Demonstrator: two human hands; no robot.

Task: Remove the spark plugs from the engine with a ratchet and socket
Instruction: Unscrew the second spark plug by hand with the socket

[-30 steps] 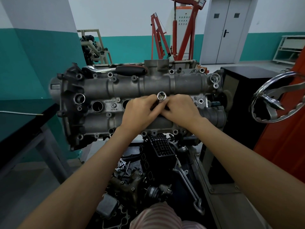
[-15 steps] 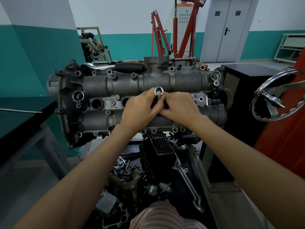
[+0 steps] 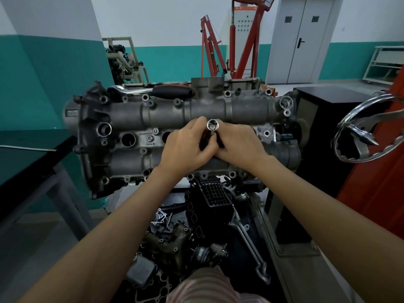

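A grey engine cylinder head (image 3: 135, 119) on a stand fills the middle of the view, with round spark plug wells (image 3: 128, 139) open on its left half. A chrome socket (image 3: 212, 125) sticks up from the head's middle, its open end toward me. My left hand (image 3: 185, 149) and my right hand (image 3: 238, 145) meet around the socket's dark lower shaft, fingers curled on it. What lies below the socket is hidden by my hands. A ratchet (image 3: 150, 91) with a black handle lies along the head's far edge.
A dark workbench (image 3: 32, 162) stands at the left with a thin rod on it. Loose engine parts and a wrench (image 3: 251, 243) lie in the tray below the head. A chrome handwheel (image 3: 358, 132) juts out at the right. A red engine crane (image 3: 218, 44) stands behind.
Both hands have stayed on the socket. My fingers have shifted a little around its shaft, and the socket now stands slightly more clear of my hands.
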